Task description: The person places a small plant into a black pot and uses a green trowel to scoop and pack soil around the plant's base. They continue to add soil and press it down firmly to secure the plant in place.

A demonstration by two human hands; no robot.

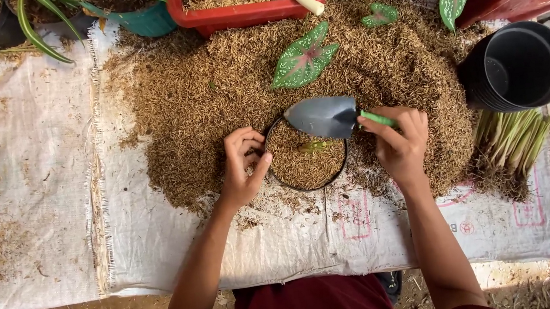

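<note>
Two hands work: left hand (244, 167) grips the round husk-filled pot's (306, 155) rim, right hand (400, 141) clasps a smooth metal trowel (322, 117).

The person wore a dark red top (313, 305). Both arms were bare, with no sleeves over them. The left hand (244, 167) and right hand (400, 141) had no gloves or rings.

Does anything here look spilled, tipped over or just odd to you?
A stack of black plastic pots lies tipped on its side at the right. Brown husk mix covers the white sack cloth in a loose heap, and a pink-veined green leaf lies flat on it.
</note>
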